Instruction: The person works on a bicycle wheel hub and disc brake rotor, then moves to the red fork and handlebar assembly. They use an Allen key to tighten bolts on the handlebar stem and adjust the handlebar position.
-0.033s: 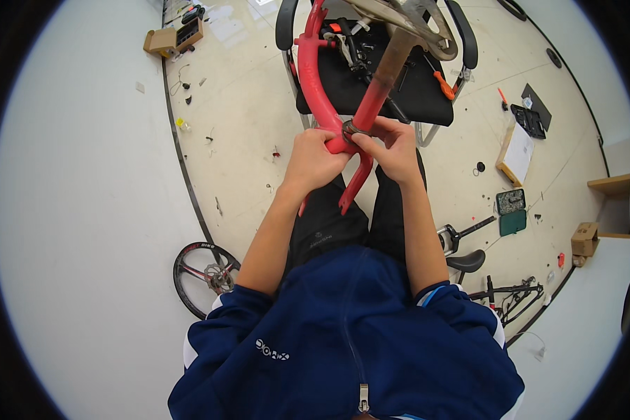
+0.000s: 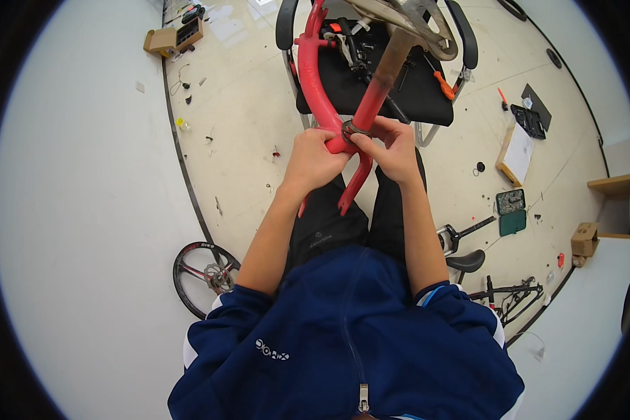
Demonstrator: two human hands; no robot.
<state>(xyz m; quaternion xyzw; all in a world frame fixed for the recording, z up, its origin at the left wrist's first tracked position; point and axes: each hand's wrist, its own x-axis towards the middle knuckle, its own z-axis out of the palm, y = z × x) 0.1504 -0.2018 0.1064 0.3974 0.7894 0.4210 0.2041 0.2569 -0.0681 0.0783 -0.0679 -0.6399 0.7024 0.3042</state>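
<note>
Both hands meet on a red-painted metal bicycle frame (image 2: pixel 315 84) that lies across the person's lap, its far end resting on a black padded chair (image 2: pixel 427 94). The left hand (image 2: pixel 313 159) wraps around the frame's junction, its grip pressed together on the red tube. The right hand (image 2: pixel 393 150) sits just beside it, its fingertips pinching a dark metal ring (image 2: pixel 352 129) seated at the mouth of the junction, where a rusty, red-to-bare tube (image 2: pixel 385 77) rises away from the grip.

As a judgement: the frame looks largely stripped, since wheels, saddle and other parts lie apart from it. A spoked bicycle wheel (image 2: pixel 204 274) rests on the floor well to the left of the grip and nearer the person, and a black saddle on its post (image 2: pixel 462 255) lies to the right. The ring at the junction is still in place, so the fitting under the fingers seems not yet freed. Whether it is loose or tight cannot be told. A green parts case (image 2: pixel 511 212) lies open on the floor, right of the grip.
</note>
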